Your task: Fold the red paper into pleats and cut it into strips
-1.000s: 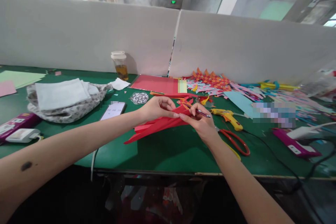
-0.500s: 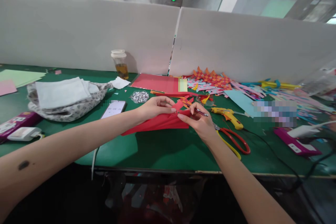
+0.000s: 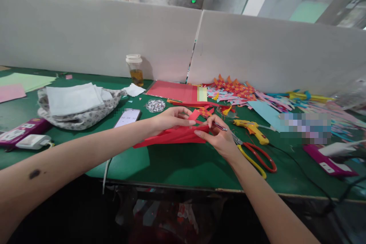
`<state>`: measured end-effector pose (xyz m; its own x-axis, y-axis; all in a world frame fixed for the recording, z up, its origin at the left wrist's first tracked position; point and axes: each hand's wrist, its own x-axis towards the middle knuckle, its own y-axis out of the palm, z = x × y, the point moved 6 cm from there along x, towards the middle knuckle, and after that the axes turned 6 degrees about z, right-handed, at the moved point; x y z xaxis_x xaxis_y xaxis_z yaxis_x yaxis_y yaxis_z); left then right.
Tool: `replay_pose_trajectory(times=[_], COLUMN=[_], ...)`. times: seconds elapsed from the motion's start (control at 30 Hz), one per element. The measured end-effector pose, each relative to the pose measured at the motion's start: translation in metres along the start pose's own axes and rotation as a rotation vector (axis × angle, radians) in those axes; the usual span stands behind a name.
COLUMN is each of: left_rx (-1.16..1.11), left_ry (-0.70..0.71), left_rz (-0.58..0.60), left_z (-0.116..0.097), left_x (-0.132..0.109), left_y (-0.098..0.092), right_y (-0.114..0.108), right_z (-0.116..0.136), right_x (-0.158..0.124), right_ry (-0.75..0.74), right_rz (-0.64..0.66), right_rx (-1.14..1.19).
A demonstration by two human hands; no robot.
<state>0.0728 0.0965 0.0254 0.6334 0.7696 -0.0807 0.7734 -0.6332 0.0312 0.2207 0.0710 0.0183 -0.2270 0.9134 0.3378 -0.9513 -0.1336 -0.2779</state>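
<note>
Red paper (image 3: 171, 137), folded or layered, is held up over the green table between my two hands. My left hand (image 3: 175, 117) grips its upper edge, with the thumb on the near side and the fingers behind. On the right side, my right hand (image 3: 219, 133) pinches the paper between thumb and index finger. A pen (image 3: 220, 126) is tucked in that same hand and points to the right. A red strip (image 3: 194, 115) stands up between the hands. Behind them lies an orange-and-red woven paper piece (image 3: 205, 112), partly hidden.
Scissors (image 3: 257, 156) and a yellow glue gun (image 3: 251, 129) lie right of my right hand. A phone (image 3: 127, 117) and a dish of shiny gems (image 3: 155, 105) are behind my left arm. Woven paper fish (image 3: 234, 87) and paper strips are heaped at the back right.
The view has shifted slightly, moving the scene a little to the right. My left fingers have moved slightly on the paper's upper edge; both hands keep their hold.
</note>
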Motion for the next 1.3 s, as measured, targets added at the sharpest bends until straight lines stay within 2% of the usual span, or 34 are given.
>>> replay_pose_trajectory(times=[0.27, 0.43, 0.63, 0.87, 1.03, 1.1, 1.23, 1.3], left_rx=[0.013, 0.109, 0.236, 0.227, 0.242, 0.239, 0.25, 0.246], left_ry=[-0.092, -0.06, 0.064, 0.036, 0.015, 0.004, 0.0, 0.008], left_rz=[-0.037, -0.033, 0.028, 0.045, 0.015, -0.01, -0.054, -0.053], left_z=[0.006, 0.01, 0.007, 0.01, 0.012, 0.013, 0.013, 0.012], left_x=[0.0, 0.002, 0.005, 0.003, 0.0, 0.0, 0.0, 0.0], left_y=[-0.005, -0.004, 0.004, 0.005, -0.003, -0.006, -0.01, -0.009], right_y=[-0.003, 0.002, -0.002, -0.004, -0.018, -0.019, -0.005, 0.0], right_z=[0.001, 0.01, 0.02, 0.01, 0.011, 0.017, 0.027, 0.028], right_x=[-0.001, -0.003, -0.007, -0.005, -0.005, -0.007, -0.013, -0.014], right_ry=[-0.018, -0.018, -0.071, -0.008, 0.001, -0.01, 0.012, -0.003], right_rz=[0.037, 0.092, -0.074, -0.021, -0.019, 0.03, 0.246, 0.28], right_rx=[-0.146, -0.082, -0.216, -0.133, 0.056, 0.096, 0.068, 0.043])
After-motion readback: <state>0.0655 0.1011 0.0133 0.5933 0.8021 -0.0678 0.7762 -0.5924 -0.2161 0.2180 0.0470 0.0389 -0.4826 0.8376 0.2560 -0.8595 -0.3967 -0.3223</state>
